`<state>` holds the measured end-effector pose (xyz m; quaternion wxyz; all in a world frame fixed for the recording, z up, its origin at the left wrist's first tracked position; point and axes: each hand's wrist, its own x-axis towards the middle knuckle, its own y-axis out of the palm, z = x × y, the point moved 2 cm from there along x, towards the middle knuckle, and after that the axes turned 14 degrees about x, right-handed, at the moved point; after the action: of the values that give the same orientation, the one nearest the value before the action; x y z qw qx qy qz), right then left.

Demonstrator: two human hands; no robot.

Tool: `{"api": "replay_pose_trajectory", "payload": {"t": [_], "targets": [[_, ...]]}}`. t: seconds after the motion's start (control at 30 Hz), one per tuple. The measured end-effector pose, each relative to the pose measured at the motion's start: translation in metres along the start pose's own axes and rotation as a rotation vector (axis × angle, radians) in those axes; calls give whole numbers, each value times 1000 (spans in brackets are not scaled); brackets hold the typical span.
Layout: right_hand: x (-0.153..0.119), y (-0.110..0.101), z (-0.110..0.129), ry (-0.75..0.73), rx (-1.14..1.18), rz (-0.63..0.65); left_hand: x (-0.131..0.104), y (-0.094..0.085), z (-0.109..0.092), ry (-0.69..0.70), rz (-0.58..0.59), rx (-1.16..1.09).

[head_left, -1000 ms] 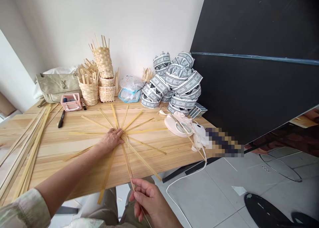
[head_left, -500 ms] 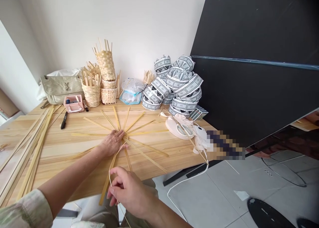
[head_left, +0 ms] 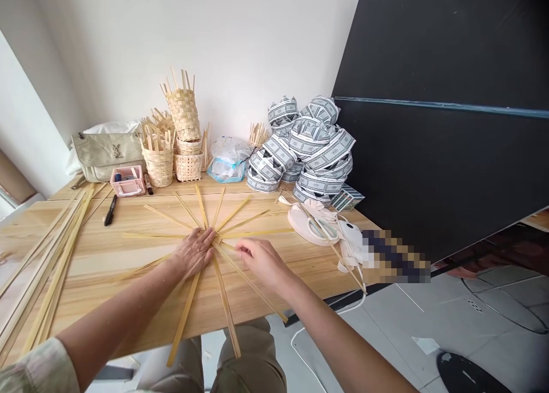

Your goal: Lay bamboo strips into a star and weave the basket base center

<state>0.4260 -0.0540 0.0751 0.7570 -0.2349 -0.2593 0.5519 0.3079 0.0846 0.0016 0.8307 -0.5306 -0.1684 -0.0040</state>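
Flat bamboo strips (head_left: 226,301) lie crossed on the wooden table, fanning out like spokes from a common centre. My left hand (head_left: 195,251) rests flat over that centre from the left, fingers stretched and pressing on the crossing. Just right of the centre, my right hand (head_left: 259,260) is closed in a pinch, palm down, at a strip that runs out to the right; the fingertips partly hide it. A thin strand seems to pass by my left hand, but its course is hard to make out.
Long loose strips (head_left: 60,261) lie at the left near a black marker (head_left: 110,211). Behind stand woven baskets (head_left: 159,163), a pink box (head_left: 127,181), a handbag (head_left: 107,153) and stacked patterned bands (head_left: 317,153). Scissors (head_left: 323,230) lie on a tape roll (head_left: 300,224) at right.
My right hand has moved from the table's front edge, where it held a thin strand, up and right to beside the centre. My left hand stays on the crossing.
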Motion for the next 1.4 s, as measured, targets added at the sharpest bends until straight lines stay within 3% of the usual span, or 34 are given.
{"api": "replay_pose_trajectory", "payload": {"t": [0.13,0.23,0.47,0.6,0.77,1.07,1.4], "targets": [[47,18,-46,-91,-199,4,-1,-1,-1,-36,-35,-1],[65,30,-58,-89,-279,-4,-1,1,-2,-47,-47,3],[73,34,-63,-265,-251,-23,2,-5,-1,-91,-18,-35],[76,37,-67,-205,-131,-35,4,-10,2,-59,5,-85],[78,39,-64,-168,-99,-55,4,-11,4,-143,80,-141],[77,40,-66,-176,-39,-76,-1,-4,3,-124,-51,-183],[77,42,-68,-193,-46,-80,-7,10,-1,-141,22,-149]]}}
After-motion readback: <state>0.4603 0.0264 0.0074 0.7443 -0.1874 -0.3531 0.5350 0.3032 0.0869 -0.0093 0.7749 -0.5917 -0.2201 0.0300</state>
